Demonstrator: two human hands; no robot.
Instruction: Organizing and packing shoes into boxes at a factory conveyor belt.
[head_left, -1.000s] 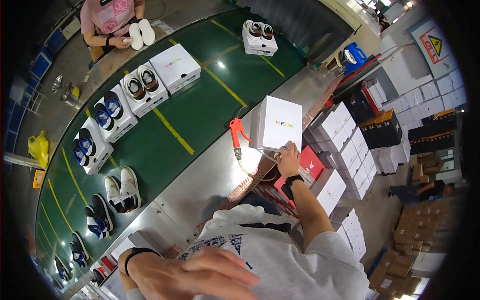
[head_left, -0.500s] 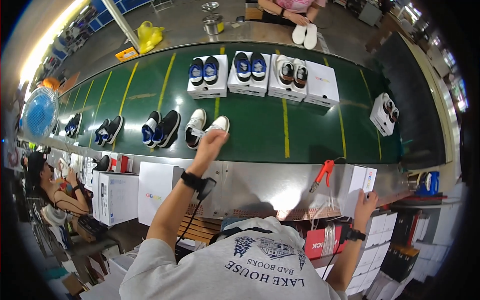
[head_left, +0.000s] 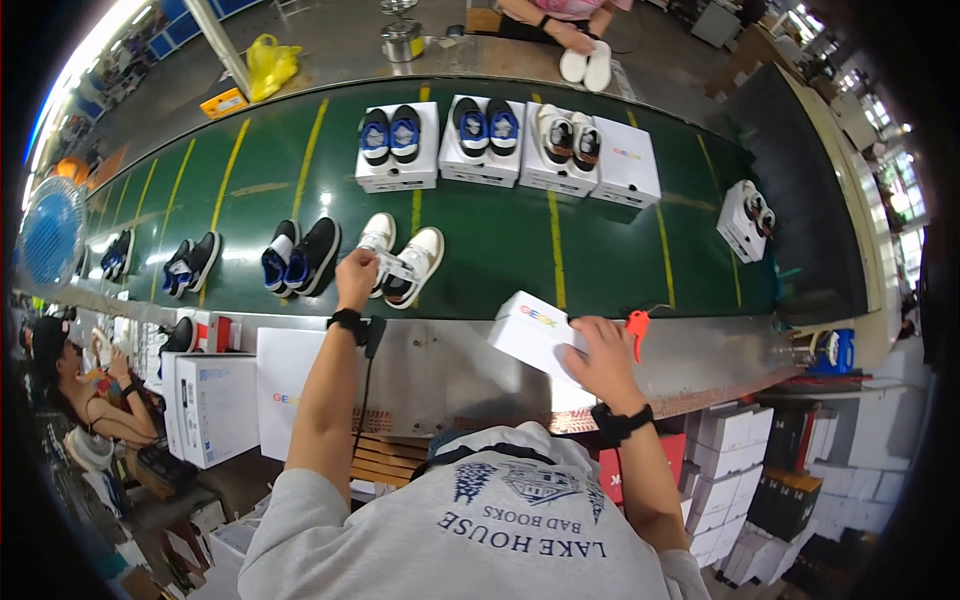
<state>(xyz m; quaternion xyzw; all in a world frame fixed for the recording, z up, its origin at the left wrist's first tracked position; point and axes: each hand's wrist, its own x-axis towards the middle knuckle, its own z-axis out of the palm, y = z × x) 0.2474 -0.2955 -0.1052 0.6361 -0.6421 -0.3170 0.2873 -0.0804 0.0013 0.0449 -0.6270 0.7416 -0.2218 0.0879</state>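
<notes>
A white shoebox (head_left: pixel 528 334) is tilted at the near edge of the green conveyor belt, and my right hand (head_left: pixel 603 362) grips its right end. My left hand (head_left: pixel 356 278) is closed at the near side of a pair of white sneakers (head_left: pixel 426 258) on the belt. A small white label (head_left: pixel 394 265) runs from its fingertips across the opening between the shoes. Whether the label is fixed to a shoe I cannot tell. To the left stands a black sneaker pair (head_left: pixel 312 258) with blue linings.
Shoeboxes with sneakers on top (head_left: pixel 398 150) line the belt's far side, next to a closed white box (head_left: pixel 628 165). A red air gun (head_left: pixel 637 328) lies on the metal ledge (head_left: pixel 470 365). Across the belt, a person handles white soles (head_left: pixel 598 67); another person sits at left.
My right hand has brought the shoebox left from the ledge's right end to the belt's edge. My left hand has shifted left, and the right-hand white sneaker now sits lower and turned.
</notes>
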